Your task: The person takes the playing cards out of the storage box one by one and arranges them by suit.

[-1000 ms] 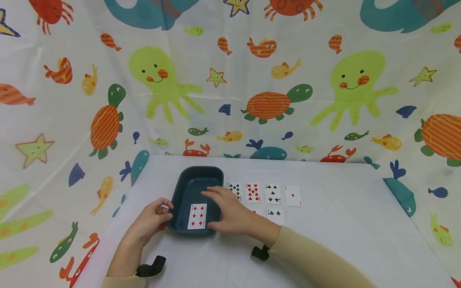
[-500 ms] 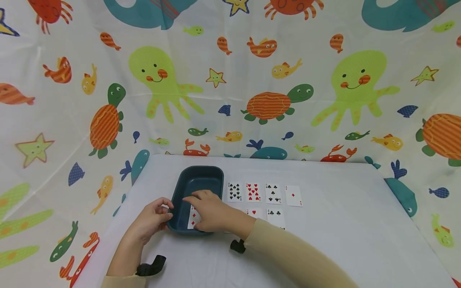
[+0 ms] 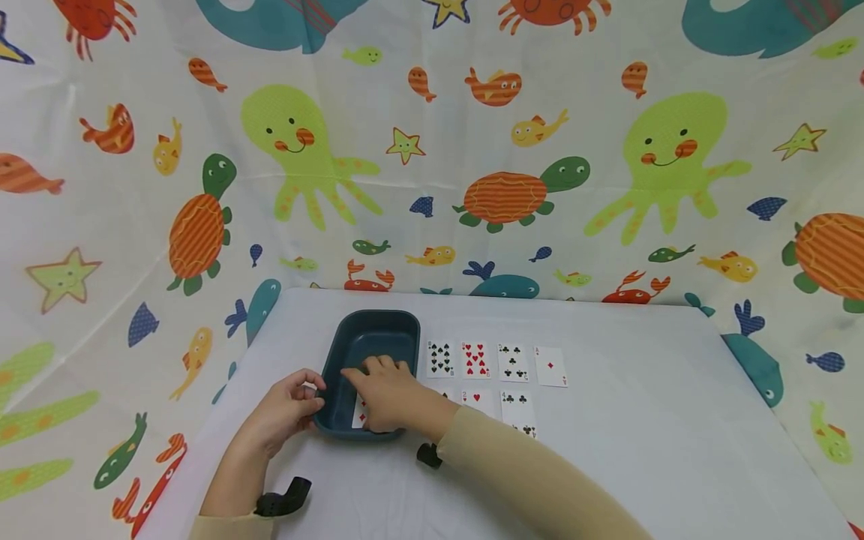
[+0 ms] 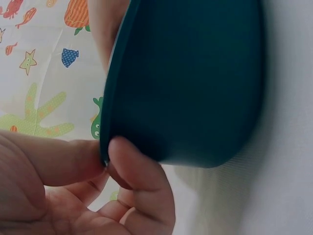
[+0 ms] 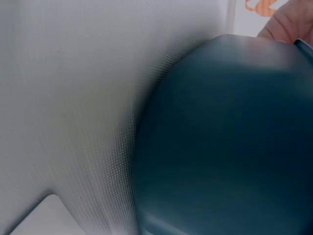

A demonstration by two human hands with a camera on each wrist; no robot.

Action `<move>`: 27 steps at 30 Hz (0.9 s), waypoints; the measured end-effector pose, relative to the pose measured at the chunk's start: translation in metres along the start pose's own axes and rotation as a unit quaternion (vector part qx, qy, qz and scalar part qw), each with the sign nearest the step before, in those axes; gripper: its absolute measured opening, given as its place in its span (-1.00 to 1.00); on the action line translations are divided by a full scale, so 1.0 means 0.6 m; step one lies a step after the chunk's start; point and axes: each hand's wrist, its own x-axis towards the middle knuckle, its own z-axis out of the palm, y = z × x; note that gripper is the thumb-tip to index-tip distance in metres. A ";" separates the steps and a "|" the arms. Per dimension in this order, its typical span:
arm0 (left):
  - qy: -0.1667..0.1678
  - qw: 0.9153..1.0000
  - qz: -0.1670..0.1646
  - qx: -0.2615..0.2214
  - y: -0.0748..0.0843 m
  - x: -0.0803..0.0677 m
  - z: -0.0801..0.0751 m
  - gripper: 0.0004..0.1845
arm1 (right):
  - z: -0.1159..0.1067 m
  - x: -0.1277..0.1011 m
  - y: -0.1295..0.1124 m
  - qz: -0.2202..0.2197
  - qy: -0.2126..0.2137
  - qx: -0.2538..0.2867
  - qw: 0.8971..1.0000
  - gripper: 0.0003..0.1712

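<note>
White bench: left hand pinches tray rim, right hand has dropped onto card inside, fingers flat, gripping nothing.

diamond card mostly hidden under right hand, tray blurred in right wrist view

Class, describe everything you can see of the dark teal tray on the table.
The dark teal tray is a rounded rectangular tub, seemingly smooth plastic, sitting upright on the white table left of the card rows. The left hand pinches its near-left rim. The right hand reaches inside, covering most of a red-pipped card on its floor.
</note>
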 end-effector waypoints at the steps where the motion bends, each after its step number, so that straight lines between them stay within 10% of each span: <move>1: 0.000 1.000 0.000 0.000 0.000 0.000 0.000 -0.73 | 0.000 0.001 0.000 0.001 -0.002 -0.004 1.000 0.09; 27: -0.002 1.000 -0.001 -0.003 -0.002 -0.001 0.001 -0.74 | 0.006 0.005 -0.004 0.017 -0.016 -0.042 0.999 -0.22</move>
